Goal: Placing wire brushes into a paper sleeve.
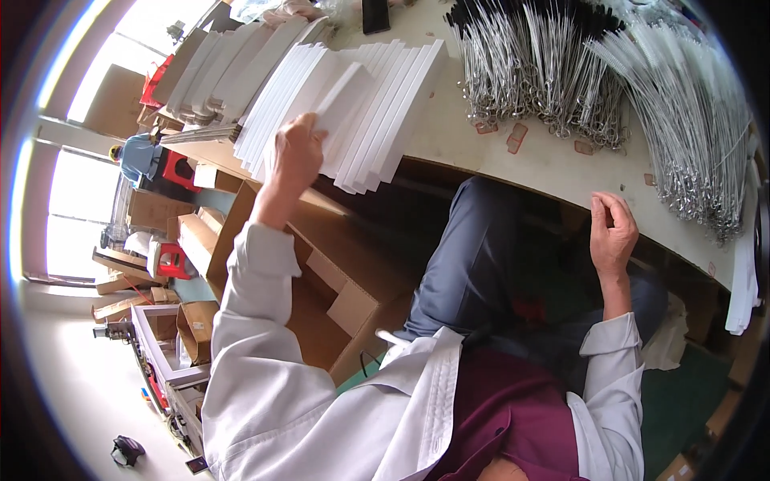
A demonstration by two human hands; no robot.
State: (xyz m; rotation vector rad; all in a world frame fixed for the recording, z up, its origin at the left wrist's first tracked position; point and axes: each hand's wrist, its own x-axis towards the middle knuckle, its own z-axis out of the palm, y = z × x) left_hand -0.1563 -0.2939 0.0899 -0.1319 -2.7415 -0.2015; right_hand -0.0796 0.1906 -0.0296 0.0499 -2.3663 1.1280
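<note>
My left hand (298, 156) is closed on the near end of a slim white box (345, 90), lifted at a slant and slightly blurred. Beneath and around it, a row of similar long white boxes (393, 104) lies side by side on the table. Just off the table's front edge is my right hand (613, 232), its fingers curled and pressed together with nothing showing in them. Beyond it on the tabletop are bundles of thin wire brushes with looped ends: black-bristled brushes (545, 80) at the back middle and white-bristled brushes (690, 128) at the right.
Stacked white sheets (233, 72) lie at the left of the table (449, 144). A dark phone-like slab (375, 16) is at the back. Below my left arm stands an open cardboard box (337, 280). Another person (140, 156) and red stools (178, 170) are farther left.
</note>
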